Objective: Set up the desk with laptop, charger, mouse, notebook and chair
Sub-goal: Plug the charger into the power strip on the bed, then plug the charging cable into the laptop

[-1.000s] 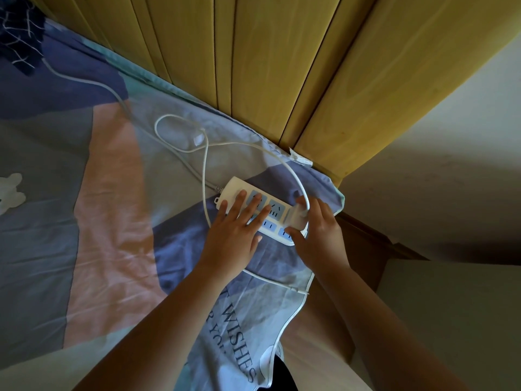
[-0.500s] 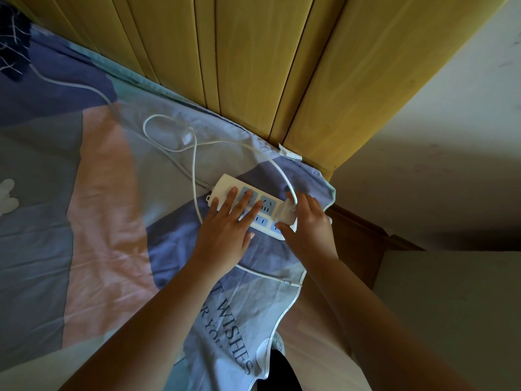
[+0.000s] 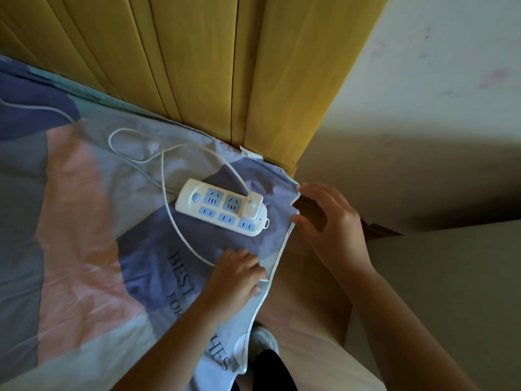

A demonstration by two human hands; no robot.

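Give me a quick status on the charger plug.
Both hands off: left hand flat on bedsheet, right hand open at its edge. Charger plug seated in power strip. Nothing blocking.

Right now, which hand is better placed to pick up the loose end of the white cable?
The left hand. It rests on the bedsheet right where the white cable runs under its fingers. The right hand is open beyond the sheet's edge, away from the cable.
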